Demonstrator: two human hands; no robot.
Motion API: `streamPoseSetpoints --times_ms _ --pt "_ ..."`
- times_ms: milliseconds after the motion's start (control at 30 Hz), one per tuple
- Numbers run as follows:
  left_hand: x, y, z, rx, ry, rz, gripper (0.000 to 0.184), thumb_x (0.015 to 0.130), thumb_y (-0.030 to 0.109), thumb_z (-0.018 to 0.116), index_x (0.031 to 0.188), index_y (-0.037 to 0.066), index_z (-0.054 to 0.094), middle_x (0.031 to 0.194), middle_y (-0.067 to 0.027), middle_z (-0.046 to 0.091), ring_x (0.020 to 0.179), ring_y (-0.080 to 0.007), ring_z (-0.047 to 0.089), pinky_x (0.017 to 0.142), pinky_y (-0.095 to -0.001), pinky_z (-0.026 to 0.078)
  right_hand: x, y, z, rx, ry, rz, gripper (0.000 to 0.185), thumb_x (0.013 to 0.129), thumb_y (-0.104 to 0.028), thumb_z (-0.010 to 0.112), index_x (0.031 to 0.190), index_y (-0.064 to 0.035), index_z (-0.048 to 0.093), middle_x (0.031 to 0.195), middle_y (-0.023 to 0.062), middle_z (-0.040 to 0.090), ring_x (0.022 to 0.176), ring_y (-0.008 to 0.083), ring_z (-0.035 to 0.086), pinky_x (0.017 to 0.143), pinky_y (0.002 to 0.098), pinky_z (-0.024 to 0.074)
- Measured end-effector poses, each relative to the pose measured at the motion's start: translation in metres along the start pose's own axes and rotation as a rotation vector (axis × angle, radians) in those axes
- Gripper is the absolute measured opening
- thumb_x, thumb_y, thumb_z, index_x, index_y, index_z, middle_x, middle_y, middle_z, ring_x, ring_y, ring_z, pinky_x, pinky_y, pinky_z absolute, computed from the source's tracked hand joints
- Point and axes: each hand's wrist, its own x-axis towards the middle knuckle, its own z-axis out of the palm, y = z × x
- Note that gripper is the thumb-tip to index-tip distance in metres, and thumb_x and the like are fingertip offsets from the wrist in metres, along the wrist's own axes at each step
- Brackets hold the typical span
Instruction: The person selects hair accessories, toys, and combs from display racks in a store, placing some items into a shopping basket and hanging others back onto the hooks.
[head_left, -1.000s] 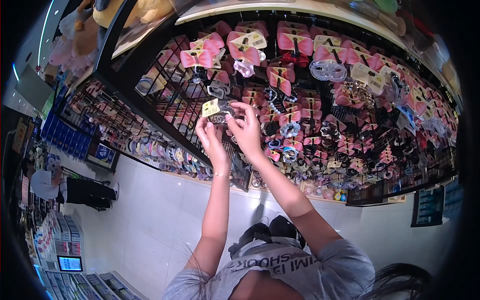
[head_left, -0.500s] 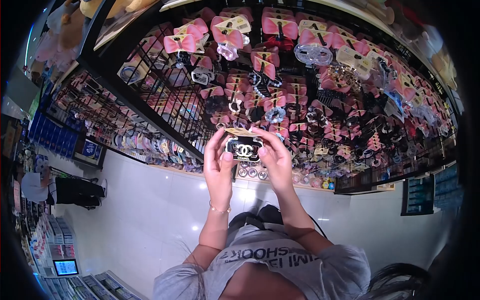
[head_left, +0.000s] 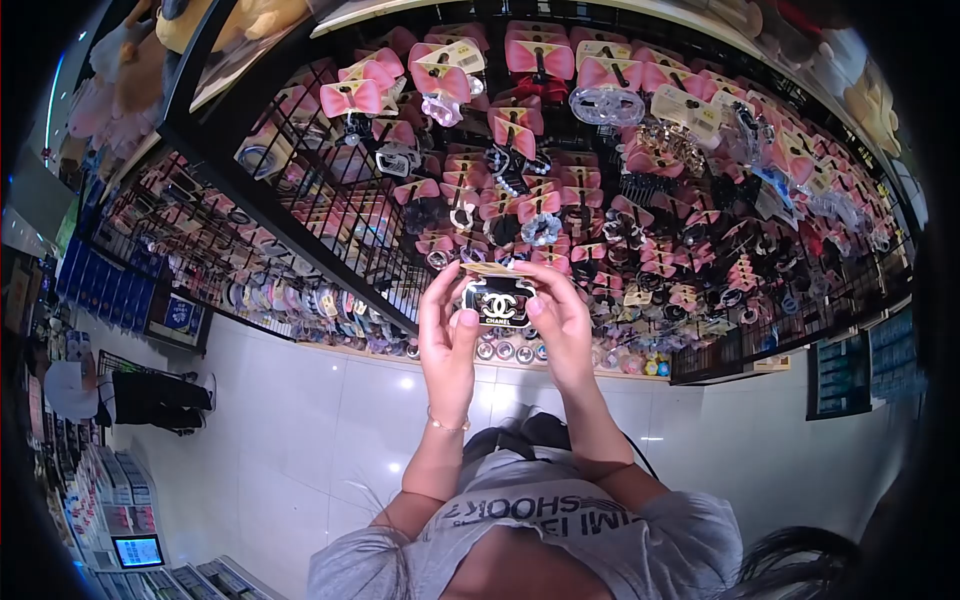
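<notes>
Between my two hands is a black, white-rimmed hair clip [head_left: 499,303] with a pale interlocking-C logo and the word CHANEL, its front turned toward me. A yellowish card [head_left: 488,268] is attached along its top. My left hand [head_left: 446,325] grips the left side, thumb on the front edge and fingers behind. On the opposite side, my right hand [head_left: 562,325] pinches the clip's edge in the same way. The clip's back is hidden. Just beyond my fingertips hang pink bow-shaped cards [head_left: 515,137] carrying hair accessories.
A black wire rack [head_left: 300,235] slants away on the left. Round items [head_left: 505,351] line the low shelf edge. White tiled floor [head_left: 300,430] lies below. Another person [head_left: 150,395] stands at far left, above a lit screen [head_left: 137,551]. Plush toys [head_left: 235,25] sit on top.
Both hands and the clip have shifted slightly right and down in view. The clip's front now faces me more squarely, with the top card seen more edge-on. Both hands keep their hold.
</notes>
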Motion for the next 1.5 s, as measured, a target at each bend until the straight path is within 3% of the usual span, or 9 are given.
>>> streamPoseSetpoints --times_ms 500,633,767,833,900,1000,1167,1267,1500 --pt "-0.005 0.008 -0.001 0.047 0.022 -0.058 0.046 0.082 0.016 0.054 0.123 0.004 0.038 0.106 -0.0059 0.052 0.085 -0.0052 0.05 0.065 -0.0148 0.042 0.008 -0.007 -0.004 -0.232 -0.018 0.016 0.028 0.081 -0.003 0.053 0.108 -0.0032 0.053 0.106 0.0066 0.05 0.094 0.0114 0.051 0.08 0.0244 0.0435" --pt "-0.012 0.007 0.007 -0.046 0.061 -0.006 0.057 0.075 0.006 0.062 0.124 0.001 0.033 0.112 -0.01 0.046 0.091 -0.0105 0.051 0.075 -0.0198 0.043 0.007 -0.004 0.006 -0.004 0.136 0.044 0.022 0.083 -0.006 0.052 0.105 -0.0014 0.053 0.11 0.0071 0.051 0.094 0.0111 0.052 0.083 0.0231 0.0405" --pt "-0.015 -0.017 0.004 0.383 0.154 0.374 0.047 0.067 -0.001 0.067 0.11 0.002 0.047 0.113 -0.0111 0.049 0.1 -0.0185 0.051 0.082 -0.0288 0.043 -0.009 0.001 0.023 0.241 0.227 0.05 0.038 0.09 -0.014 0.038 0.126 -0.0054 0.029 0.13 0.0107 0.035 0.115 0.0149 0.037 0.093 0.0273 0.0316" --pt "-0.011 -0.011 0.005 0.813 0.019 0.767 0.04 0.063 -0.002 0.069 0.1 0.005 0.055 0.106 -0.009 0.054 0.098 -0.0228 0.052 0.082 -0.0328 0.043 -0.018 0.003 0.022 0.327 0.126 0.075 0.044 0.091 -0.017 0.035 0.131 -0.006 0.021 0.132 0.0114 0.032 0.117 0.017 0.036 0.095 0.0275 0.0297" --pt "-0.016 -0.015 0.01 0.851 0.04 0.809 0.039 0.061 0.0 0.07 0.097 0.008 0.058 0.099 -0.0073 0.058 0.093 -0.0245 0.053 0.08 -0.0333 0.042 -0.018 0.0 0.024 0.344 0.1 0.08 0.045 0.091 -0.018 0.035 0.132 -0.006 0.02 0.131 0.0097 0.034 0.114 0.0148 0.038 0.092 0.0263 0.0325" --pt "-0.02 -0.016 0.011 0.685 -0.189 0.715 0.034 0.064 0.003 0.068 0.097 0.007 0.061 0.101 -0.0073 0.057 0.093 -0.0238 0.052 0.08 -0.0314 0.042 -0.015 0.005 0.008 0.347 0.266 0.194 0.041 0.091 -0.02 0.036 0.129 -0.0057 0.03 0.122 0.008 0.044 0.111 0.0152 0.044 0.089 0.0266 0.0383" --pt "-0.019 -0.012 0.019 0.498 0.073 0.425 0.028 0.081 0.009 0.053 0.107 0.0 0.054 0.114 -0.0135 0.049 0.102 -0.0244 0.048 0.087 -0.0324 0.039 -0.015 0.004 0.004 0.538 0.268 0.251 0.04 0.092 -0.023 0.031 0.128 -0.0062 0.033 0.113 0.0088 0.051 0.095 0.0165 0.056 0.074 0.0322 0.0511" --pt "-0.014 -0.022 0.007 0.406 -0.058 0.234 0.029 0.088 0.016 0.044 0.11 -0.001 0.053 0.115 -0.0143 0.049 0.104 -0.024 0.048 0.088 -0.0329 0.038 -0.019 0.005 0.001 0.521 0.285 0.274 0.039 0.092 -0.024 0.029 0.125 -0.0052 0.037 0.111 0.0075 0.052 0.091 0.0147 0.057 0.071 0.0298 0.0517" --pt "-0.015 -0.017 0.005 0.342 -0.124 0.255 0.028 0.086 0.018 0.05 0.107 0.0 0.055 0.114 -0.0119 0.048 0.104 -0.0212 0.048 0.085 -0.0297 0.041 -0.02 0.008 0.002 0.529 0.327 0.325 0.038 0.091 -0.023 0.029 0.123 -0.0057 0.041 0.107 0.0048 0.053 0.089 0.0126 0.057 0.069 0.029 0.0515"
